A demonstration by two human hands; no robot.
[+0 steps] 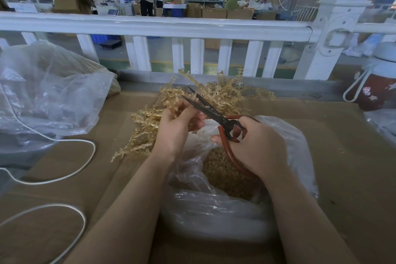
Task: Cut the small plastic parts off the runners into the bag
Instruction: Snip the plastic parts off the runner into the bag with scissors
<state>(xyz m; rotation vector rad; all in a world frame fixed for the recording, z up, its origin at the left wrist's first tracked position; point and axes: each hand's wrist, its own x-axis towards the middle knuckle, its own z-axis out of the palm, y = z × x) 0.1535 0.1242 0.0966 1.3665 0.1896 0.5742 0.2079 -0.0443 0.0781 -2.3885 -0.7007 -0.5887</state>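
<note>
Left hand (174, 128) pinches runner (171, 106) | right hand (255, 146) grips scissors (205, 109), blades parted | I advise snipping over bag (295, 148).

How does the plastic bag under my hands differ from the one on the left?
The bag under the hands lies open with small tan parts inside; the left bag is puffed up, its contents unclear. The first sits near, the second farther back. Both are clear plastic on cardboard.

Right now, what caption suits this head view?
Left hand holds a runner while right hand snips with scissors above the bag.
</note>
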